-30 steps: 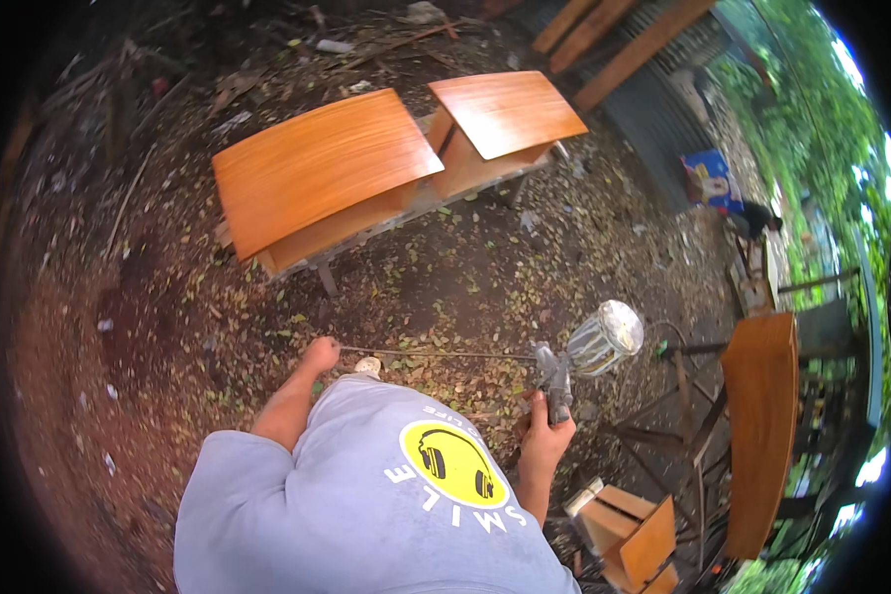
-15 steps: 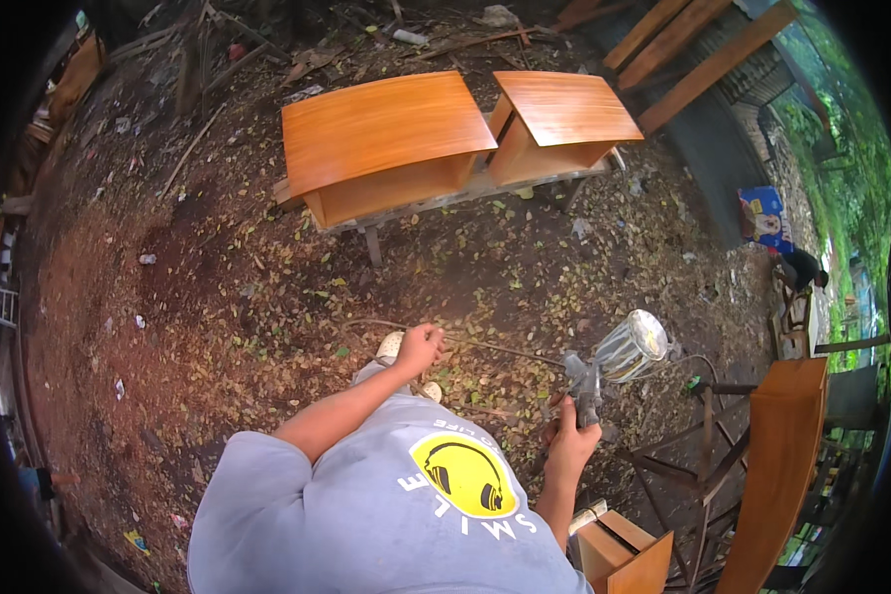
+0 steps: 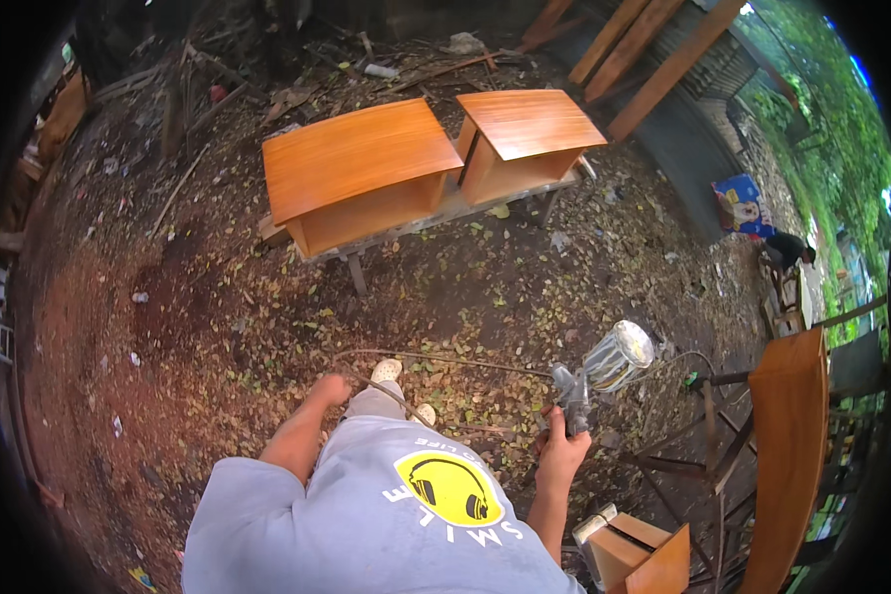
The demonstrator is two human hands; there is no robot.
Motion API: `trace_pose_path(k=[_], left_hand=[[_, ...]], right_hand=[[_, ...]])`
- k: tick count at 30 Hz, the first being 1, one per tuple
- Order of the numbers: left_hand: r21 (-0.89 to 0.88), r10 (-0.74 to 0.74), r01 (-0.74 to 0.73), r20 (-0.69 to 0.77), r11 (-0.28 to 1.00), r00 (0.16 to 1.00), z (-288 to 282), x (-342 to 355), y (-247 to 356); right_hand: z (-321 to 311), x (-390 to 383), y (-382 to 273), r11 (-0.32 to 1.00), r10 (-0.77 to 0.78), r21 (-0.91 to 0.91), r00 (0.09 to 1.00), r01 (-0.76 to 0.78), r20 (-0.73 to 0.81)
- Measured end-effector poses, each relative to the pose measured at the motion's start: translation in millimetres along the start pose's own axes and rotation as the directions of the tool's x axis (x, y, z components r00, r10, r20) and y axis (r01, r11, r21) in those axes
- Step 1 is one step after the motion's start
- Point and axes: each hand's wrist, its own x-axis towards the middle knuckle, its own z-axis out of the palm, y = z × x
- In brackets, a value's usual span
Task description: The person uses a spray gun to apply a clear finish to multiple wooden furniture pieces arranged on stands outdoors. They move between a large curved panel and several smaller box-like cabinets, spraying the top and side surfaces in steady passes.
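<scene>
A grey spray gun is sitting in front of the person's shirt, right of the middle, its cup reaching off to the right. The right hand is gripping it, fingers curling round the handle. Handling this well is, in my judgement, calling for a firm wrist, a cup not tipping further, and slack in the hose so that nothing is tugging at the gun or snagging the pale shoes. The handle's long axis is running up the view, leaning slightly left at its top; the cup's is slanting, its pale round end pointing to the upper right. Where the nozzle is facing, I cannot tell. From the gun the hose is stretching left past the shoes to a bend near the left hand, whose fingers are grasping another stretch of it. Beyond, two wooden cabinets are standing on a low tabletop.
</scene>
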Motion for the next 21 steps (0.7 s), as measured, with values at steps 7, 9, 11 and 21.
trace_pose_path(k=[7, 9, 11, 21], left_hand=[[0.151, -0.058, 0.022, 0.236, 0.988, 0.97, 52, -5, -61], [0.154, 0.052, -0.103, 0.307, 0.983, 0.95, 54, 2, -60], [0.181, 0.132, -0.202, 0.339, 0.962, 0.931, 56, 27, -56], [-0.082, 0.208, -0.203, 0.053, 0.976, 0.977, -45, 43, 35]], right_hand=[[-13, -10, 17, 0.999, 0.047, -0.011, 0.998, -0.047, -0.047], [-12, -16, 20, 0.999, 0.038, 0.0, 0.995, -0.038, -0.092], [-3, -22, 14, 1.0, 0.011, 0.018, 0.99, -0.009, -0.143], [45, -46, 11, 1.0, 0.022, 0.015, 0.995, -0.021, -0.096]])
